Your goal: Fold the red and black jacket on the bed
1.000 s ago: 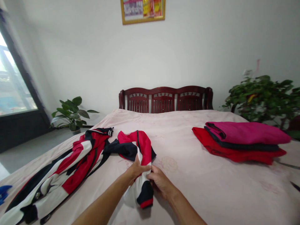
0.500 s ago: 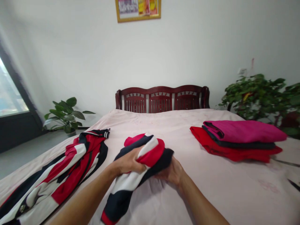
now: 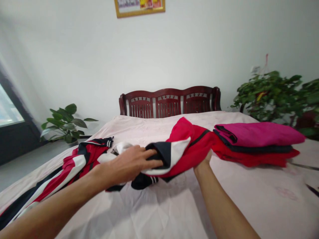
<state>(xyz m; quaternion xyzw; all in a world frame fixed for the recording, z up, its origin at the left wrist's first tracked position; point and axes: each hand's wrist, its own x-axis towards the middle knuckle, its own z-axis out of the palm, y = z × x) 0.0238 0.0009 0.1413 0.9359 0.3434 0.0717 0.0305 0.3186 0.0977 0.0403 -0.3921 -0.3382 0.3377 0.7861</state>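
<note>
A red, white and navy garment (image 3: 184,146) is bunched between my hands above the pink bedsheet (image 3: 154,212). My left hand (image 3: 134,162) lies on its navy and white part, fingers bent round the cloth. Under the garment's red right end is my right hand (image 3: 203,162), with most of its fingers hidden by the cloth. Another garment in the same colours (image 3: 72,166) lies loosely spread at the left, partly behind my left forearm. To the right, a folded stack holds a magenta piece (image 3: 261,133) on top, dark cloth, and red cloth (image 3: 259,160) at the bottom.
Beyond the bed's far edge stands a dark red wooden bench back (image 3: 166,103) against the wall. Leafy plants stand at the left (image 3: 67,122) and the right (image 3: 271,96). A framed picture (image 3: 141,15) hangs above.
The held garment has turned and opened out to the right, showing a large red part. My right hand has moved right and up, and my left hand has shifted slightly. The view has tilted a little.
</note>
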